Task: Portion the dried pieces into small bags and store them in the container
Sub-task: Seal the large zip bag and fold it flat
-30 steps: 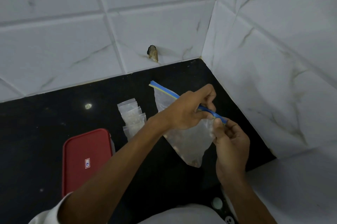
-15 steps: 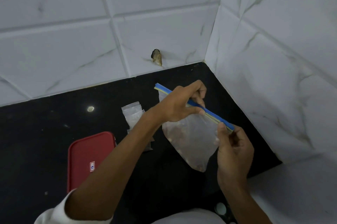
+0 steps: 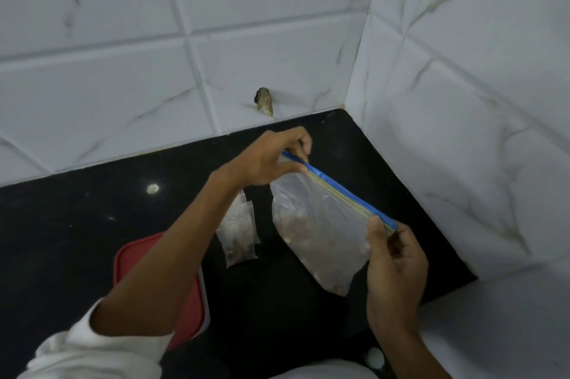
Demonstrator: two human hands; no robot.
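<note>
Left hand [image 3: 267, 159] pinches the far end of the blue zip strip [image 3: 339, 192] between thumb and fingertips. Right hand [image 3: 396, 258] pinches the near end, thumb on top and the other fingers curled under. The strip is stretched taut between them, running diagonally. The large clear zip bag [image 3: 324, 224] hangs off it above the black table [image 3: 61, 240], not resting on it. Dried pieces [image 3: 296, 221] sit in its lower half, brownish, with some down in the bottom corner. Can't tell if the zip track is locked or parted. Small bags [image 3: 239, 236] lie on the table just left of the big bag, partly under the left forearm, and show dark bits inside. The red-lidded container [image 3: 128, 258] is near left with its lid on and is also partly under the arm. The step looks like working the zip on the supply bag. To do it well, keep the strip taut and roughly level so the pieces stay low. Run the pinch along the whole track rather than only the ends, and don't squeeze the bag body. Check the corner by the right thumb, since that end is easy to miss. The small bags are not in the container yet.
</note>
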